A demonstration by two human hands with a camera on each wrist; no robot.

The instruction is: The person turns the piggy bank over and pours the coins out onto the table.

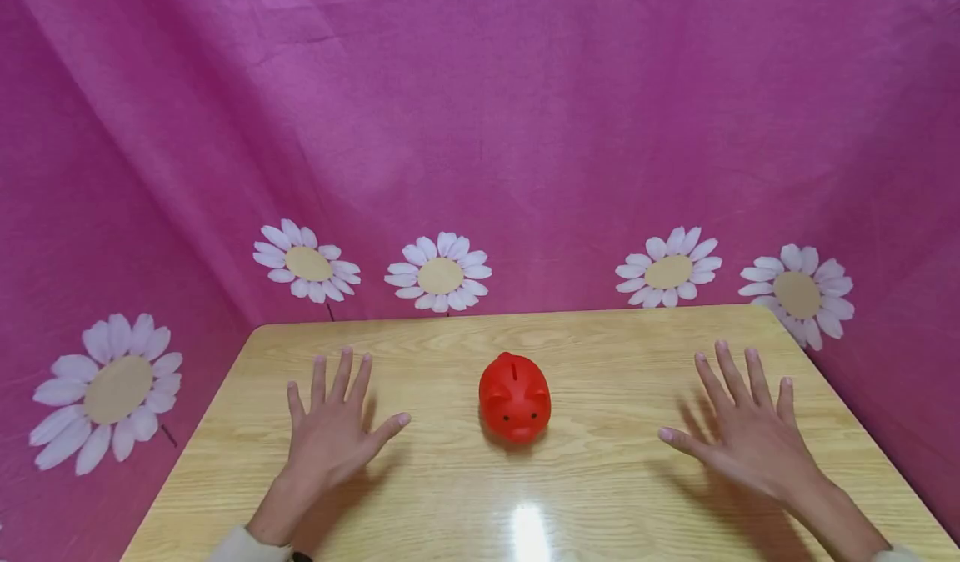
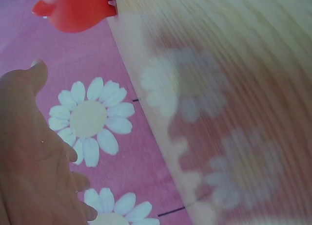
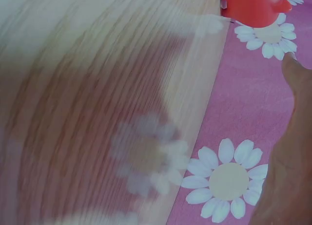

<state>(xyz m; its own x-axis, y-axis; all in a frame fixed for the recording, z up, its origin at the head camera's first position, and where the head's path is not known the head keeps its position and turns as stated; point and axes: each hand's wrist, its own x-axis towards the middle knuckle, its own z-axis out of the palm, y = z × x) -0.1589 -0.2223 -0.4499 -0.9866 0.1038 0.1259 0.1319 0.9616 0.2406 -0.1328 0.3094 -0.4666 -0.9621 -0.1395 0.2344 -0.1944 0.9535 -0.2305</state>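
Note:
A red piggy bank (image 1: 514, 399) with a dark coin slot on top stands upright mid-table, its snout toward me. To its left my left hand (image 1: 333, 433) is held over the table, fingers straight and spread, thumb toward the bank. My right hand (image 1: 753, 441) mirrors it on the other side, also spread and holding nothing. Both hands cast shadows on the wood and stay apart from the bank. In the left wrist view the piggy bank (image 2: 80, 8) shows at the top, cut off by the frame. The right wrist view has part of the piggy bank (image 3: 253, 6) too.
The light wood table (image 1: 450, 487) has rounded far corners and a bright glare spot near its front. Behind and at both sides hangs a pink cloth (image 1: 525, 128) printed with large white daisies, close against the table's far edge.

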